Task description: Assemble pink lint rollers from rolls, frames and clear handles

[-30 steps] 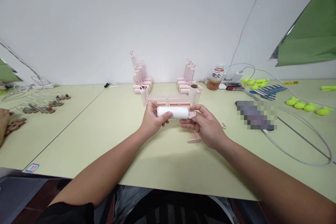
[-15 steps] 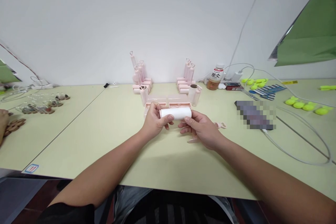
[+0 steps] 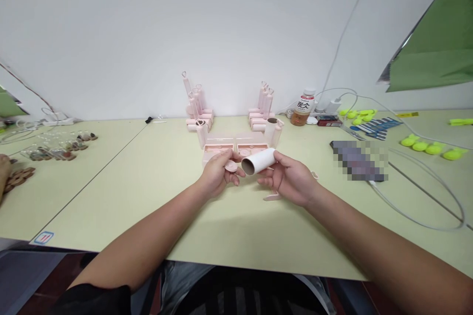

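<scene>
The right hand's [image 3: 300, 183] fingers are narrowed around the white roll [image 3: 263, 160], thumb on top near its far right end. This grip seems chosen to leave the near end free: its open cardboard core faces the left hand [image 3: 213, 176] and slopes down a little, probably so that the inside can be seen. Those left fingers close lightly on a small round pink piece [image 3: 231, 166] at their tips, just beside the core's mouth but apart from it. Held flat, with its face up, it looks easy to turn; the pinch suggests a light part needing little force.

Just beyond both sets of fingers, two pink trays [image 3: 206, 155] lie side by side on the worktop [image 3: 129, 182], likely kept central to be within either hand's reach. A pink part [image 3: 272, 197] rests just under the right fingers, mostly hidden, so its shape is unclear. Farther off, pink handles [image 3: 268, 102] stand in a row past the right fingers, apparently grouped to keep like things together. An upright cardboard-cored roll [image 3: 270, 129] is nearer, beyond the right fingertips; the phone [image 3: 357, 161] lies well to their right, perhaps to leave working room.
</scene>
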Demonstrator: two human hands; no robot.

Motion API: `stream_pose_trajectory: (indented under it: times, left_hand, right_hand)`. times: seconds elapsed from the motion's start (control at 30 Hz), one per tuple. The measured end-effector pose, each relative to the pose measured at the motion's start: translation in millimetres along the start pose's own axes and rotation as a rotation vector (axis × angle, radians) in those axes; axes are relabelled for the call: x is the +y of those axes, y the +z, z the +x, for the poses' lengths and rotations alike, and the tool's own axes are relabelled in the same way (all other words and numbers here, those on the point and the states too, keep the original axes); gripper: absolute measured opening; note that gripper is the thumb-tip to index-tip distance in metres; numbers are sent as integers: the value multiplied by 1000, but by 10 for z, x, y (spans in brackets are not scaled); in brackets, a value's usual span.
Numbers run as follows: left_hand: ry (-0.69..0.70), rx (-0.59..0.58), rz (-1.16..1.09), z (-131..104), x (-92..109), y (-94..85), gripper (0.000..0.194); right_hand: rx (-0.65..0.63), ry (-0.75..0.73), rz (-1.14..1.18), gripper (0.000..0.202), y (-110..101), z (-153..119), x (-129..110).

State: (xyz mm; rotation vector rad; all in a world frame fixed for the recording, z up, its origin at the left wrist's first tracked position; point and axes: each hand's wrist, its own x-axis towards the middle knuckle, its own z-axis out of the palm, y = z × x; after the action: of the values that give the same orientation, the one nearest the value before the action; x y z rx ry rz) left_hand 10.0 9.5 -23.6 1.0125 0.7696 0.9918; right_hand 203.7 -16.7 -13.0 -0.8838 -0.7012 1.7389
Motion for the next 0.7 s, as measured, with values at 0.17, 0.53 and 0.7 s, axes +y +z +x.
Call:
stream_pose_trajectory:
  times: [0.17,0.53,0.7]
  left_hand:
    - [-163,-42,137,-38,-42,57,28]
    - [-271,-103,813,-73,39,-26,23]
    - [-185,-41,1502,-123,196,-147,22]
  right_hand:
    - [-138,141,-19,35,-19,-21,-5]
    - [-266,174,-121,35,15,-102,70]
    - [-186,140,-141,32,-1,-77,38]
